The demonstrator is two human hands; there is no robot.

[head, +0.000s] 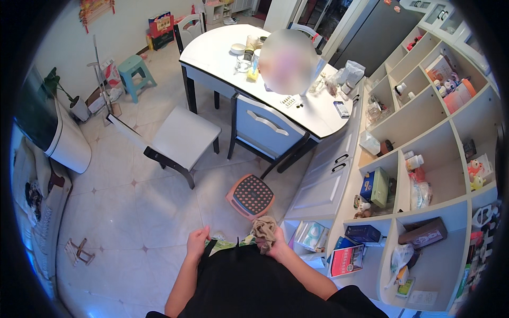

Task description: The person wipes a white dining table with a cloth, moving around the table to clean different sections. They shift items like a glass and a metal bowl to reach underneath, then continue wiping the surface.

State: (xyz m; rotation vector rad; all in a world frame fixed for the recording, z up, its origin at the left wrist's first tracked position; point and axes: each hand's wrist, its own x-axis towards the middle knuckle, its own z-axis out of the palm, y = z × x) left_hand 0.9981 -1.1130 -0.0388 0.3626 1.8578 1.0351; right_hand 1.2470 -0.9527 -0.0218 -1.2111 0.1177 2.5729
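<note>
A crumpled brown cloth [264,230] is held in my right hand [276,243], in front of my body on the right. My left hand [197,242] is raised beside the green-patterned cloth at my waist; its fingers are pinched near a black strip, and whether they hold its edge is not clear. Just ahead of my hands, an orange step stool [251,196] with a dark dotted top stands on the tiled floor. The green-patterned fabric [222,245] shows between my hands, partly hidden by my black top.
Ahead stands a white table [214,43] bearing cups, a bowl and packets, with a blue-backed chair [266,127] and a white-seated chair [185,133] near it. Open shelving [429,159] curves along the right. A teal stool [135,71] and a small folding stool [79,251] are at left.
</note>
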